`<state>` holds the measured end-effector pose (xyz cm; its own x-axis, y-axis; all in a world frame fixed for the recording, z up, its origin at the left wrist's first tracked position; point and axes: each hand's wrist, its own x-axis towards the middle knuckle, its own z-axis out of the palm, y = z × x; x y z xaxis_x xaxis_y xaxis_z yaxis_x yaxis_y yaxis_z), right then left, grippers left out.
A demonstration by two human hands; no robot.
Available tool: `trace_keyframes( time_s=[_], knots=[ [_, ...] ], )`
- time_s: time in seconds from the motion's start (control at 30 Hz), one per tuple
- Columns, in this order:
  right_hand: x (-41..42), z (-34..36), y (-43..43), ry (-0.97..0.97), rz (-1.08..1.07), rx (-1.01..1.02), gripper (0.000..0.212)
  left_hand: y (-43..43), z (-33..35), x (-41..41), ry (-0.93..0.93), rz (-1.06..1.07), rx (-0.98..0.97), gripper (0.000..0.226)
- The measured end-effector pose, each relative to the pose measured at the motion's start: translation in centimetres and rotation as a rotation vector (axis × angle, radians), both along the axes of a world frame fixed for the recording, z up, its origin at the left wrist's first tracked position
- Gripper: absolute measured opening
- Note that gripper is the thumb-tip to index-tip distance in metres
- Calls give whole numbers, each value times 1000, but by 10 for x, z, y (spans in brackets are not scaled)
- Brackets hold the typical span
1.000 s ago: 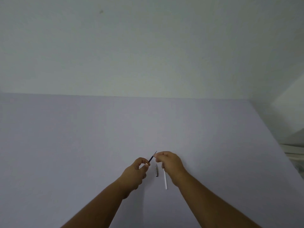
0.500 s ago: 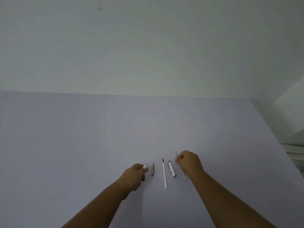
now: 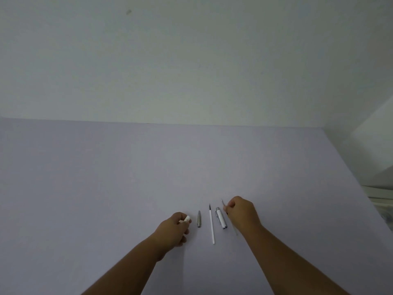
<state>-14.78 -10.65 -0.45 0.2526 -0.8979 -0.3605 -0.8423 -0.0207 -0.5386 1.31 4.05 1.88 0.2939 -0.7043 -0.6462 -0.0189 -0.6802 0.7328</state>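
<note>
A taken-apart pen lies on a lilac table (image 3: 127,177). My left hand (image 3: 174,229) grips a short white pen piece (image 3: 187,219) whose end sticks out past the fingers. To its right lies a grey metal tip section (image 3: 199,219). A long thin white refill (image 3: 211,225) with a dark point lies beside that. Further right rests a white and silver cap (image 3: 221,218) with a clip. My right hand (image 3: 242,210) pinches a thin clear refill (image 3: 222,203); its point pokes out beyond the fingers and its tail shows below the hand.
A plain pale wall (image 3: 191,60) rises behind the table's far edge. On the right the table ends at an edge, beyond which are a white ledge (image 3: 378,192) and a wall corner.
A second ago both hands were together over the parts with a thin dark piece between them. They have drawn apart, the left hand to the left and the right hand to the right, uncovering the cap.
</note>
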Motion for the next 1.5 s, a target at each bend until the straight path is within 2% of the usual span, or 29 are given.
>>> trace_keyframes(
  time_s=[0.17, 0.3, 0.47, 0.6, 0.73, 0.8, 1.03, 1.17, 1.27, 1.33, 1.5],
  knots=[
    [12, 10, 14, 93, 156, -137, 22, 3, -1, 2, -60, -11, -29, 16],
    [27, 2, 37, 302, 394, -87, 23, 5, 0, 2, -112, -18, -36, 12],
    [33, -4, 51, 354, 339, -53, 29, 9, 1, 4, -158, -27, -29, 9],
    [37, 11, 52, 189, 155, -51, 21, 14, 2, 5, -187, -45, -51, 9],
    [37, 32, 43, -302, -75, -28, 12, 14, 5, 2, -220, -68, -72, 11],
    [38, 40, 42, -443, -102, 20, 11, 12, 8, -1, -225, -64, -87, 10],
    [37, 46, 52, -554, -47, 85, 13, 6, 20, -8, -224, -61, -144, 10],
    [33, 48, 55, -553, 19, 137, 14, 2, 26, -8, -197, -40, -194, 9],
    [31, 54, 51, -664, -80, 138, 20, 0, 27, -8, -204, -48, -203, 9],
    [29, 58, 46, -717, -100, 123, 15, -1, 27, -8, -215, -54, -203, 8],
    [29, 59, 44, -609, 87, 141, 11, -6, 29, -9, -211, -36, -232, 8]
  ],
)
